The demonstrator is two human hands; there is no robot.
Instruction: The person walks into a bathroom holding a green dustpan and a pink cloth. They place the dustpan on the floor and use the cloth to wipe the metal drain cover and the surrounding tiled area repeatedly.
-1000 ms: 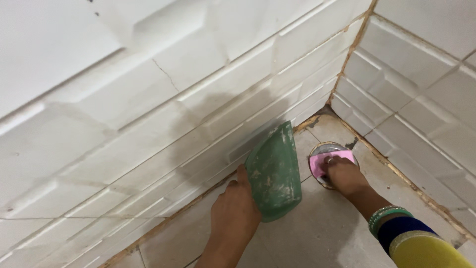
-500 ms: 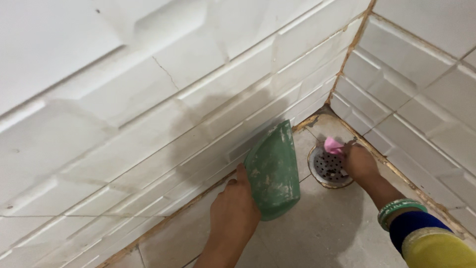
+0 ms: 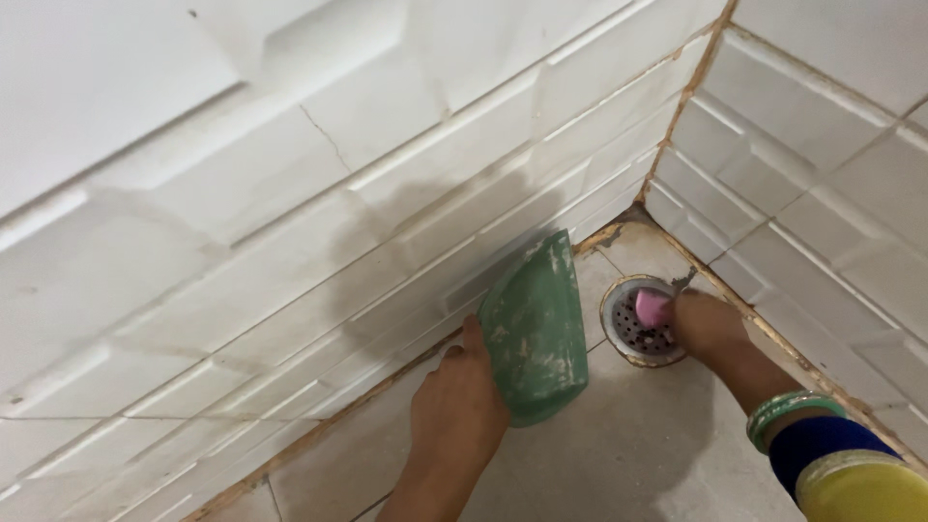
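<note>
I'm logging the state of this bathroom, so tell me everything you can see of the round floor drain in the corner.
The floor drain is a round metal-looking cover pierced with many small holes, set flush in the grey tiled floor near the corner of the white tiled walls. Its rim looks stained brownish. A pink sponge, held in the right hand, rests on its right part and hides that side. The green scoop in the left hand is beside it, apart.

Green plastic scoop [image 3: 535, 324], dusted with white smears, held upright and tilted by the left hand [image 3: 456, 414] gripping its lower edge, close to the white tiled wall. Pink sponge [image 3: 652, 306], small, pressed by the right hand [image 3: 709, 327] onto the round metal floor drain [image 3: 633, 332], over its perforated top
</note>
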